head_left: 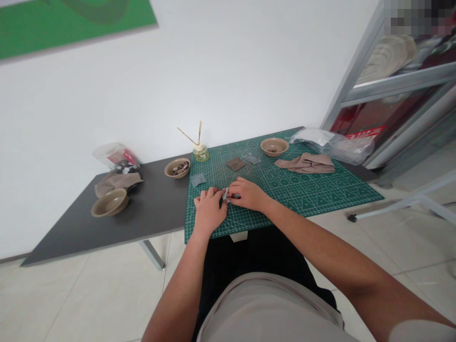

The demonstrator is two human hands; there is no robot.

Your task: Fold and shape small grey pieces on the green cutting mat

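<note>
Close to the front edge of the green cutting mat (299,194), my left hand (211,209) and my right hand (249,194) meet fingertip to fingertip. Between them they pinch a small whitish-grey piece (225,194), perhaps a wrapper; the fingers cover most of it. Just beyond my left hand lies a small clear packet (198,179). Farther back on the mat are a flat brown square (235,164) and another clear packet (252,158). A tan bowl (177,168) holding several small dark and pale pieces stands to the left of the mat.
At the mat's back right are a second tan bowl (274,147), a crumpled brown cloth (308,163) and a plastic bag (335,142). A reed diffuser (201,152) stands by the wall. Far left are another bowl (110,203), a cloth (116,184) and a clear bag (117,156).
</note>
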